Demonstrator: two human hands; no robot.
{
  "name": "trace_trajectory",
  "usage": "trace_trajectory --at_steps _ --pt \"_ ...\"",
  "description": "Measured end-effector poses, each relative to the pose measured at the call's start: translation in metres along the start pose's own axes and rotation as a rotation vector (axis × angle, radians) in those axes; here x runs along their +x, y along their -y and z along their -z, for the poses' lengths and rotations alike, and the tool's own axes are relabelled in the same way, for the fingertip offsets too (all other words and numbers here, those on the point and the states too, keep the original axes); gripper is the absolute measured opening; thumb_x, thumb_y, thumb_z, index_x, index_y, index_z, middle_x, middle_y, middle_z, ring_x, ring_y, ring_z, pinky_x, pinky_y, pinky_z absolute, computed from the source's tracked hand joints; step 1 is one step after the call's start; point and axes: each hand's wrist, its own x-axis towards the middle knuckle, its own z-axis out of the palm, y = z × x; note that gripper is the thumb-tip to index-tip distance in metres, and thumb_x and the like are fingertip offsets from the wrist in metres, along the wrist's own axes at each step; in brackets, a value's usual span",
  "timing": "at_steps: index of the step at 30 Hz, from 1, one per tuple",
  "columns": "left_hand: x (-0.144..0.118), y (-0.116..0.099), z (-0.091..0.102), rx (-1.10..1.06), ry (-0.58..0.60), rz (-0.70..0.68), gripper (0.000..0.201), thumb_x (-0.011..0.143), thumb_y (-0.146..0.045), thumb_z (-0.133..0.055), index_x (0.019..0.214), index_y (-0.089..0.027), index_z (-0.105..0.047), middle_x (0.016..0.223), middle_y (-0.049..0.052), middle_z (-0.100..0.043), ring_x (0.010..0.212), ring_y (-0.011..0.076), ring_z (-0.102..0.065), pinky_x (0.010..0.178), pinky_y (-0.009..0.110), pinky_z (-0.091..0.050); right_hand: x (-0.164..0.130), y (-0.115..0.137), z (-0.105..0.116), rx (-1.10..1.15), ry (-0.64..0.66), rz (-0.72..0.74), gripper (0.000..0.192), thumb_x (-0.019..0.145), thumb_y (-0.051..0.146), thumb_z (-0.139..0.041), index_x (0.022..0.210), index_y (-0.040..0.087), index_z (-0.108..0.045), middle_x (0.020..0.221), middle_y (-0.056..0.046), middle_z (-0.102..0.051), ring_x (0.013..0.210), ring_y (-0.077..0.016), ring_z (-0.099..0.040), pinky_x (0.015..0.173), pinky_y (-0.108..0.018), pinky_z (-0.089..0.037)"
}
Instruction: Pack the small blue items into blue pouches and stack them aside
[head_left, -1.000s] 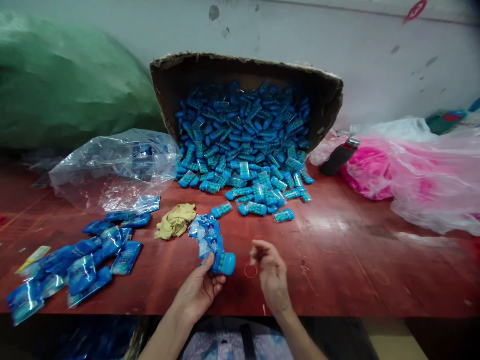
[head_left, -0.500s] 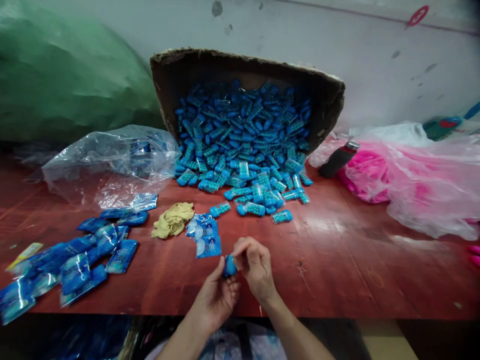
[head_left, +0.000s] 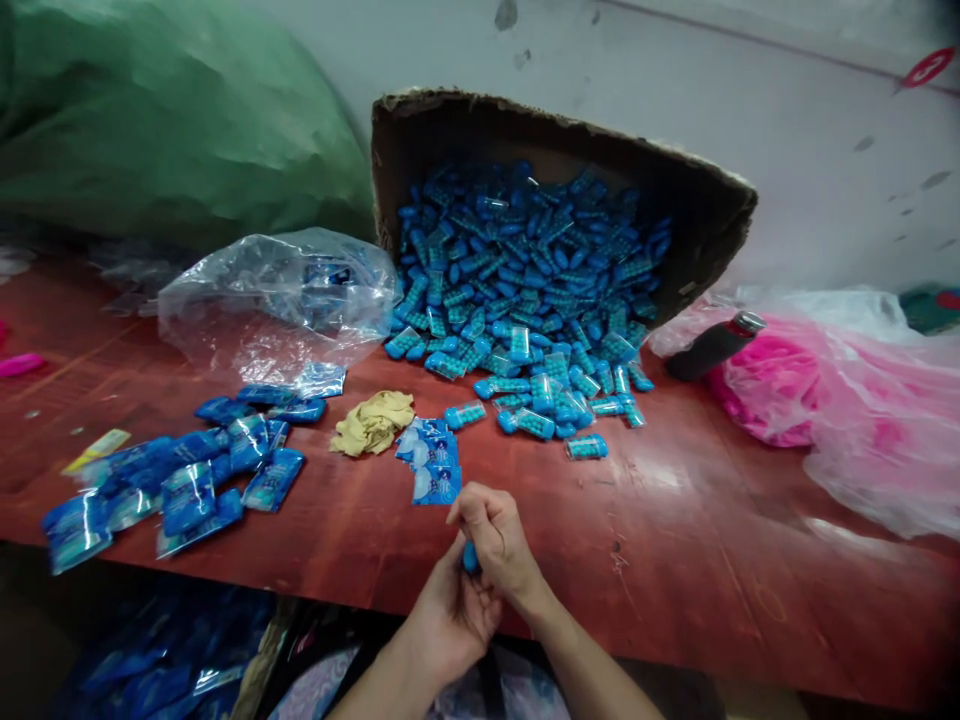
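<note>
Near the front edge of the table, my left hand (head_left: 459, 605) is closed around a small blue bottle (head_left: 470, 557), of which only a rounded blue end shows. My right hand (head_left: 496, 540) is curled over the same bottle from above, its fingers hiding the other end. Just beyond my hands lie flat blue printed pouches (head_left: 437, 484), overlapping each other. Farther back, many clear bottles with blue caps and teal beads (head_left: 536, 424) spill from a cardboard box (head_left: 562, 110) tipped on its side.
Filled blue pouches (head_left: 187, 497) lie piled at the left, near a crumpled yellow cloth (head_left: 373, 422). Behind them sits a clear plastic bag (head_left: 240, 300). A dark flask (head_left: 709, 347) leans against pink items in a plastic bag (head_left: 862, 410) at the right. The red table (head_left: 697, 560) has a front edge.
My right hand has closed down over the bottle, and the two hands are now pressed together. The view has swung left, so everything sits farther right.
</note>
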Motion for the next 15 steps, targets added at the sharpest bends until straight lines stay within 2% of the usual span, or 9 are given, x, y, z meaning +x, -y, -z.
trace_trajectory --at_steps 2,4,6,9,11,14,15 --pt "0.001 -0.002 -0.001 0.020 -0.032 0.010 0.032 0.082 -0.030 -0.045 0.056 -0.013 -0.052 0.035 0.001 -0.053 0.030 0.0105 -0.051 0.031 0.017 -0.040 0.002 0.005 0.002 0.083 -0.027 -0.025 0.042 0.083 0.046 -0.042 0.057 0.016 -0.054 0.046 0.006 -0.033 0.040 -0.0063 -0.028 0.039 -0.018 -0.021" --pt "0.002 -0.005 -0.002 0.052 -0.076 0.014 0.031 0.080 -0.033 -0.048 0.056 -0.014 -0.051 0.033 0.000 -0.051 0.031 0.0106 -0.051 0.031 0.016 -0.038 0.000 0.020 0.007 0.254 -0.085 0.000 0.042 0.084 0.046 -0.041 0.055 0.017 -0.050 0.044 0.007 -0.030 0.038 -0.0060 -0.024 0.037 -0.018 -0.020" --pt "0.004 -0.007 -0.002 0.076 -0.082 0.033 0.033 0.079 -0.037 -0.049 0.053 -0.015 -0.048 0.030 -0.003 -0.045 0.029 0.0088 -0.047 0.029 0.014 -0.032 -0.006 0.044 0.012 0.401 -0.132 0.112 0.046 0.085 0.047 -0.038 0.049 0.018 -0.043 0.043 0.007 -0.028 0.036 -0.0061 -0.023 0.037 -0.019 -0.021" --pt "0.008 -0.007 0.000 0.063 -0.051 0.072 0.043 0.078 -0.043 -0.046 0.045 -0.017 -0.037 0.025 -0.007 -0.029 0.023 0.0043 -0.030 0.026 0.013 -0.016 -0.013 0.071 0.012 0.391 -0.040 0.357 0.060 0.082 0.059 -0.031 0.038 0.019 -0.031 0.036 0.007 -0.022 0.031 -0.0059 -0.021 0.037 -0.020 -0.024" --pt "0.012 -0.006 0.002 0.048 -0.021 0.069 0.047 0.079 -0.043 -0.044 0.041 -0.018 -0.031 0.025 -0.008 -0.024 0.023 0.0027 -0.023 0.027 0.013 -0.012 -0.012 0.069 0.005 0.243 0.023 0.353 0.062 0.079 0.066 -0.025 0.036 0.021 -0.024 0.033 0.007 -0.018 0.029 -0.0064 -0.018 0.035 -0.022 -0.023" --pt "0.018 -0.005 0.004 0.051 -0.001 0.034 0.045 0.079 -0.038 -0.046 0.042 -0.017 -0.030 0.027 -0.008 -0.024 0.025 0.0023 -0.022 0.028 0.013 -0.014 -0.002 0.041 -0.007 0.133 0.054 0.285 0.058 0.080 0.057 -0.038 0.037 0.022 -0.025 0.035 0.007 -0.020 0.032 -0.0063 -0.019 0.035 -0.022 -0.020" --pt "0.019 -0.005 0.005 0.049 0.002 0.023 0.044 0.079 -0.037 -0.047 0.043 -0.017 -0.031 0.028 -0.008 -0.024 0.025 0.0023 -0.023 0.029 0.013 -0.014 0.001 0.032 -0.009 0.127 0.048 0.277 0.057 0.083 0.054 -0.037 0.038 0.021 -0.025 0.036 0.007 -0.021 0.032 -0.0064 -0.020 0.036 -0.022 -0.020"
